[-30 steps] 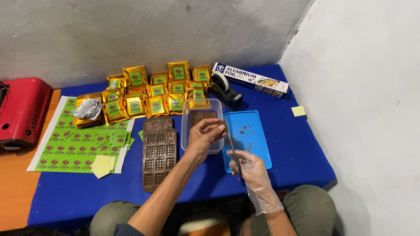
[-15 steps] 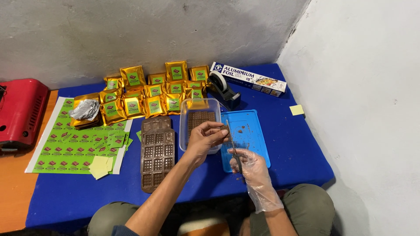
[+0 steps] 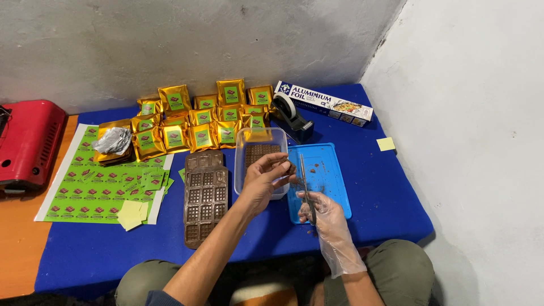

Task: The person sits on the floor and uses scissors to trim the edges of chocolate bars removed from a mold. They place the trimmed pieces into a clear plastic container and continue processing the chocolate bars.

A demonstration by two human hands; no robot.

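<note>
Going left to right: a red appliance (image 3: 25, 144) sits at the far left edge, then one green sheet of labels (image 3: 96, 184) with a crumpled ball of foil (image 3: 113, 140) on a gold pouch at its top and two yellow sticky notes (image 3: 131, 214) at its lower corner. Behind sit roughly fifteen gold pouches with green labels (image 3: 195, 116), packed in rows. Next come two brown chocolate moulds (image 3: 205, 195), one overlapping the other.

The left hand (image 3: 266, 178) is bare, fingers curled around a small chocolate piece (image 3: 288, 168), held over the clear plastic tub (image 3: 245, 148). Just beside it the gloved right hand (image 3: 328, 218) grips scissors (image 3: 305, 184), blades pointing up over the blue lid (image 3: 334, 175) with crumbs. Behind are one tape dispenser (image 3: 292, 116) and one long blue-and-white foil box (image 3: 324, 103), plus one more yellow note (image 3: 386, 144) at right.
</note>
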